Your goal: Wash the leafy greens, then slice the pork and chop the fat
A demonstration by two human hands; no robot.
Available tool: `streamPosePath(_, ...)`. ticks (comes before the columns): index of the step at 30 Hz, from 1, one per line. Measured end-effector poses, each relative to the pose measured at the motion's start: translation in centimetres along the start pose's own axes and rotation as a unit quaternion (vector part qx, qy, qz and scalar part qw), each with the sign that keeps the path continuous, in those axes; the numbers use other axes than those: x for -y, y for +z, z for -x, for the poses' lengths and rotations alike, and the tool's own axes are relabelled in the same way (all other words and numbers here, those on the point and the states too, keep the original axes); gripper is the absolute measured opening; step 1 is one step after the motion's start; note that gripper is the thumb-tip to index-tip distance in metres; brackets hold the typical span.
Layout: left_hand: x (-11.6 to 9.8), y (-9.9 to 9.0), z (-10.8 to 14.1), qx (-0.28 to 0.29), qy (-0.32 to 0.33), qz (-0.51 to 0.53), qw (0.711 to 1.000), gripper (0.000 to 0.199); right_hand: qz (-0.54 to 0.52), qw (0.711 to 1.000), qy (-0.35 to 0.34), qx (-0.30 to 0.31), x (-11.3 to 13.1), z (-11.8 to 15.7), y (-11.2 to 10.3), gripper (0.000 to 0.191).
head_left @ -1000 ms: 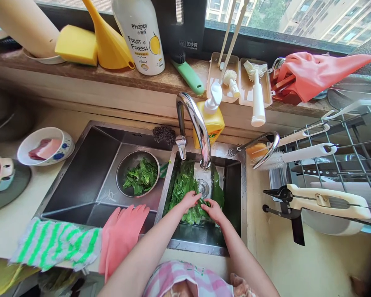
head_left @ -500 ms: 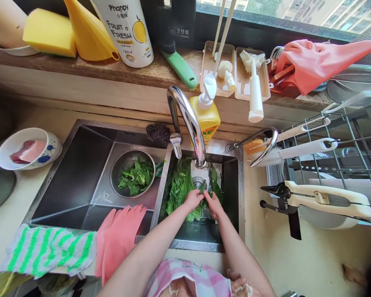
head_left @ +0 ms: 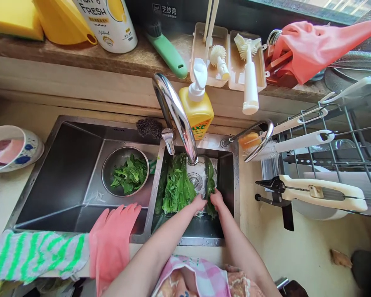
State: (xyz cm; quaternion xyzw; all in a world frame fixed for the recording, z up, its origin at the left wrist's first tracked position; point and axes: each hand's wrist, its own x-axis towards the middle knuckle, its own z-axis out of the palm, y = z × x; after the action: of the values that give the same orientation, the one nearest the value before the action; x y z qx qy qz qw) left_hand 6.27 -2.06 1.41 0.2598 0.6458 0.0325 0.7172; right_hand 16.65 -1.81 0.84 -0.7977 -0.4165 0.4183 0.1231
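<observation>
Leafy greens [head_left: 177, 185] lie in R basin [head_left: 229, 185], L of drain [head_left: 195, 181]; darker leaf strip [head_left: 210, 175] on R. R hand [head_left: 217, 199] touches strip, fingers bent, grip unclear. L hand [head_left: 199, 203] just beside, fingers partly hidden, can't tell if pinching. Prob. part-way: smaller leaf pcs [head_left: 130, 174] already in metal bowl [head_left: 109, 165], L basin [head_left: 55, 173]; R-basin lot remains.

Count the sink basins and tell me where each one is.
2. The larger basin is on the left, with a round metal bowl of cut greens inside; the smaller basin is on the right, below the faucet, with long leaves in it.
</observation>
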Motion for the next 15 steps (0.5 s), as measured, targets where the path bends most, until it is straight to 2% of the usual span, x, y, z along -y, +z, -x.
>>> streamPosePath(2,-0.2,-1.1,-0.1,0.0,0.0,0.028,1.0,0.029,-0.04,0.998,-0.027,0.036,0.4,0.0,0.7,0.033)
streamPosePath(5,-0.7,-4.0,-0.4,-0.022,0.026,0.074,0.997,0.029,-0.093,0.991,-0.065,0.075,0.9,-0.5,1.1,0.036)
streamPosePath(8,-1.0,-6.3,-0.8,-0.058,0.035,0.109,0.992,0.022,-0.114,0.99,-0.045,0.069,0.7,-1.0,1.3,0.035)
streamPosePath(11,-0.9,-6.5,-1.2,-0.078,0.022,0.128,0.988,0.024,-0.093,0.993,-0.012,0.074,-0.1,-1.0,1.8,0.029)
streamPosePath(15,-0.6,-5.1,-1.6,-0.084,0.013,0.141,0.986,0.031,-0.068,0.99,0.007,0.124,-0.8,0.0,3.4,0.024)
